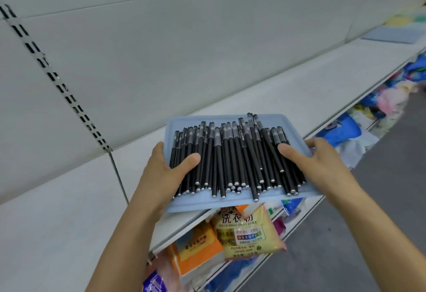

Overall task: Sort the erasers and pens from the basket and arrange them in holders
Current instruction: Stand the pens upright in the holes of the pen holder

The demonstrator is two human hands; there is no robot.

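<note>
Pale blue tray [272,120] held over the front edge of a bare white shelf [288,88], open shelf behind, left hand [161,176] and right hand [320,165] gripping its sides, thumbs pressing the heaped black pens [232,160] between them, packaged goods [244,231] below

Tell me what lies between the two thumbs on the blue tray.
In the head view, black pens fill the stretch between the left hand thumb and the right hand thumb, piled side by side on the blue tray.
</note>
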